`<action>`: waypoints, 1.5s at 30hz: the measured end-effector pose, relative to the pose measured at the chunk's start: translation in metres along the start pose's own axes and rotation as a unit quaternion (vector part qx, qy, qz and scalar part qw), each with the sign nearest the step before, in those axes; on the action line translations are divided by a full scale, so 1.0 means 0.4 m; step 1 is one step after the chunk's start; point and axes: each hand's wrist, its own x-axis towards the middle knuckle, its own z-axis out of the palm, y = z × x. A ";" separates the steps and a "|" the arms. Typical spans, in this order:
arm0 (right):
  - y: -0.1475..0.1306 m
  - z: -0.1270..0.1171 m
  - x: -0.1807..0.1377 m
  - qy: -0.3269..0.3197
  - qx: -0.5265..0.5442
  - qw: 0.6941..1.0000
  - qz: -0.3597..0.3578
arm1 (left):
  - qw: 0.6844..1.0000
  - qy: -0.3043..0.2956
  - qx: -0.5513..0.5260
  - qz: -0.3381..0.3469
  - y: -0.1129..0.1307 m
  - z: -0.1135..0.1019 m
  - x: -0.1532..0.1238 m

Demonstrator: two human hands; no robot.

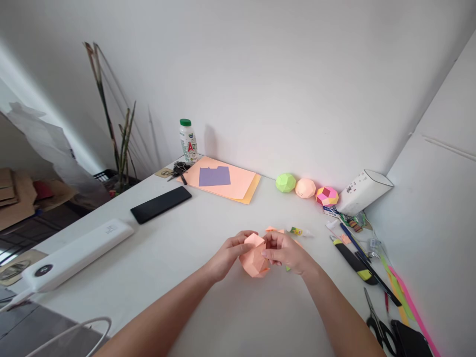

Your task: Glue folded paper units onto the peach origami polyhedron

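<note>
A peach paper polyhedron (255, 259), with loose flaps along its edge, is held up over the white table between both hands. My left hand (230, 253) grips its left side, thumb on the front and fingers behind. At its right edge my right hand (284, 252) pinches the paper between thumb and fingers. Just beyond the right hand lie peach paper scraps (274, 229) and a small glue tube (296, 231) with a yellow-green label. The far side of the polyhedron and some fingertips are hidden.
Three finished paper balls, green (285, 183), peach (305, 188) and multicoloured (327, 196), sit by the wall. A utility knife (353, 260) and scissors (380, 325) lie right. Coloured paper sheets (238, 191), a black slab (161, 204) and a white device (78, 255) are left.
</note>
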 end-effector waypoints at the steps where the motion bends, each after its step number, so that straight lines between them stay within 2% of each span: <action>1: 0.001 0.001 -0.001 -0.006 0.004 1.000 -0.002 | 1.000 -0.008 -0.003 -0.003 0.000 0.000 -0.001; 6: 0.012 0.008 0.006 -0.010 0.034 0.999 -0.001 | 0.999 -0.041 -0.022 -0.007 -0.002 -0.004 0.001; 10: 0.015 0.012 0.010 -0.001 0.039 0.999 -0.003 | 0.998 -0.058 0.007 -0.011 0.000 -0.016 0.004; 16: 0.017 0.024 0.009 0.028 0.051 0.998 -0.038 | 0.996 -0.090 0.013 -0.009 0.000 -0.016 0.002; 23: 0.023 0.029 0.010 0.044 0.026 0.997 -0.061 | 0.996 -0.081 0.012 -0.017 0.001 -0.008 0.000; 35: 0.029 0.032 0.013 0.050 0.008 0.998 -0.049 | 0.997 -0.080 0.008 -0.018 -0.004 -0.007 -0.002; 42: 0.006 0.014 -0.007 0.012 0.002 0.999 -0.044 | 0.996 -0.089 0.016 -0.028 -0.003 -0.003 -0.002; 45: 0.004 0.012 -0.013 -0.004 -0.020 0.999 -0.040 | 0.998 -0.063 0.014 -0.023 -0.002 -0.002 -0.004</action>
